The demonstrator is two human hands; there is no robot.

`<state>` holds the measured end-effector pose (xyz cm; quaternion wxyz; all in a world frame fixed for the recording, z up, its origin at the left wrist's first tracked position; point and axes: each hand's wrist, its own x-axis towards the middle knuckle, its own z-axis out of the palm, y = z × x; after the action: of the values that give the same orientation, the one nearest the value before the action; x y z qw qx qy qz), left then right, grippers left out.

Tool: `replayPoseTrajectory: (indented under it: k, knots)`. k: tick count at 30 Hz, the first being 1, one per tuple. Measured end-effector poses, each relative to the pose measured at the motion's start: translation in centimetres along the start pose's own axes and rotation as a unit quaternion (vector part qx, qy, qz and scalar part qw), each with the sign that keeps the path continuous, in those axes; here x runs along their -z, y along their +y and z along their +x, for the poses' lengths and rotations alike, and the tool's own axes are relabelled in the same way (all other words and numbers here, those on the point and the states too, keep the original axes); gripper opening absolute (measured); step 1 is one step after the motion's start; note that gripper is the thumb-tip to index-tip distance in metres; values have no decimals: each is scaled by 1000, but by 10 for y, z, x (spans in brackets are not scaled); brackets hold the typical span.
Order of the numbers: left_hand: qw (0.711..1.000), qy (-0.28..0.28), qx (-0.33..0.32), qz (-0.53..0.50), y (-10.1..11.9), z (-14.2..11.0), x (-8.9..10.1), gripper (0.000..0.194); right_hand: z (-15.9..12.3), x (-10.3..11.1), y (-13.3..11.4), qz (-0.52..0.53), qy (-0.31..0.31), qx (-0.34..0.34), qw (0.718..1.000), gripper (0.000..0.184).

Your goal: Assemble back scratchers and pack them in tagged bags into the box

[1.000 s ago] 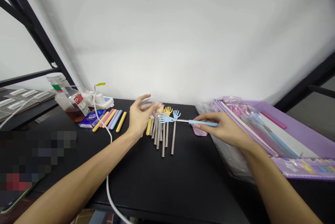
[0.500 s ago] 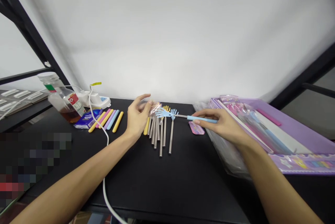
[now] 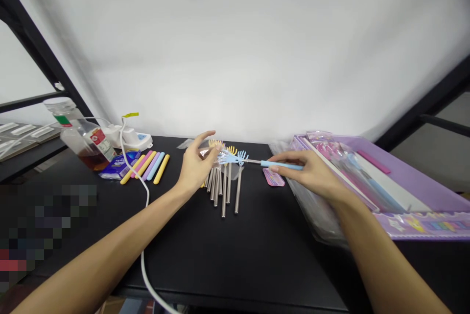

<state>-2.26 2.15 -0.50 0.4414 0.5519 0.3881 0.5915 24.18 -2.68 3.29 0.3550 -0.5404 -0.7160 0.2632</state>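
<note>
My right hand (image 3: 306, 171) is closed around the light blue handle of a back scratcher (image 3: 282, 164), which lies level with its claw head pointing left. Between the thumb and fingers of my left hand (image 3: 194, 168) is a clear plastic sleeve (image 3: 231, 172). The blue claw head is at the sleeve, and clear film shows over it in part. Below, several metal rods (image 3: 223, 201) with blue and yellow claw heads lie side by side on the black table. A small pink card (image 3: 273, 177) lies under my right hand.
Coloured handles (image 3: 161, 169), a purple packet (image 3: 120, 165), a bottle of brown liquid (image 3: 86, 142) and a power strip (image 3: 144, 140) stand at left. A white cable (image 3: 144, 260) crosses the table. At right is a purple display box (image 3: 414, 167) with packaged scratchers, beside plastic bags (image 3: 312, 211).
The clear sleeve in my left hand has spread out and now lies more over the blue claw head. My right hand keeps its grip. The whole view has shifted slightly.
</note>
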Motion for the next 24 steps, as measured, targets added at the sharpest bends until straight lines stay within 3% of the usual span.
replayPoseTrajectory:
  k: [4, 9, 17, 24]
  knots:
    - [999, -45, -18, 8, -3, -2, -2, 56, 1, -5, -3, 29, -28, -15, 999, 34]
    - [999, -17, -5, -34, -3, -5, -4, 72, 3, -9, -3, 37, 2, -2, 999, 37]
    - [999, -17, -16, -37, -2, -8, -8, 61, 2, -13, -2, 76, -27, -8, 997, 35]
    - [999, -47, -15, -19, -3, -13, -11, 60, -4, -50, -12, 133, -79, -39, 987, 42]
